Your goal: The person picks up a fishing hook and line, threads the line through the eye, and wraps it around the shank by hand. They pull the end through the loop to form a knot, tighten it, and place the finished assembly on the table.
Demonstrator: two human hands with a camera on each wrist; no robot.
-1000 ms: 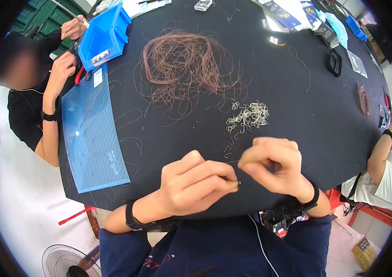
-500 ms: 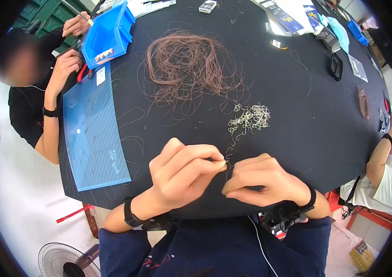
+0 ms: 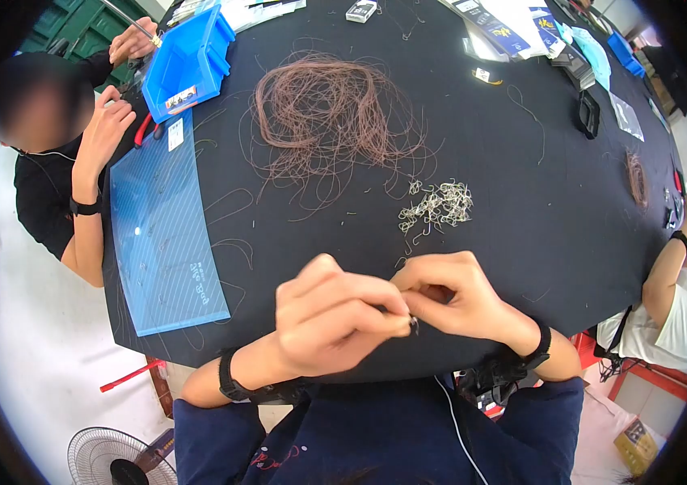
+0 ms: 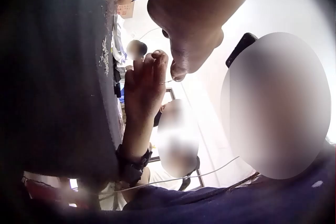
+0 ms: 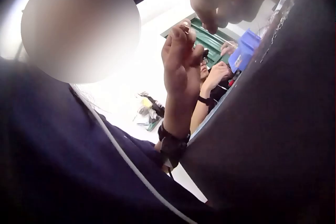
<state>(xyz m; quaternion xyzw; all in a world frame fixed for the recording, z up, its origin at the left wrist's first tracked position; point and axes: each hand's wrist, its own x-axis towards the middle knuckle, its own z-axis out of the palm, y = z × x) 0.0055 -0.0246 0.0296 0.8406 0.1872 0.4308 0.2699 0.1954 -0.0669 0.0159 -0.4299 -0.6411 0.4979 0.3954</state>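
Note:
In the head view, my left hand [image 3: 335,315] pinches a tiny fish hook [image 3: 415,325] between thumb and forefinger; most of it is hidden. Close against those fingertips is my right hand [image 3: 461,295], thumb and forefinger pressed together. A short thin piece of fishing line [image 4: 168,82] shows between the two hands in the left wrist view. Both hands are held over the near edge of the black table. Just beyond them lies a pile of silvery fish hooks [image 3: 440,204], with a few loose ones trailing toward me. Farther back rests a loose tangle of brown fishing line [image 3: 319,101].
On the left are a blue translucent sheet [image 3: 166,250], a blue bin [image 3: 190,65] and red-handled pliers [image 3: 143,129] near another person. Packets [image 3: 505,32], a black frame [image 3: 588,115] and a smaller brown line coil [image 3: 637,179] lie to the right. Another person sits far right.
Both hands first shifted, the left up and the right down, with a strand visible between them. Now the left has come back down and the right has risen, their fingertips meeting.

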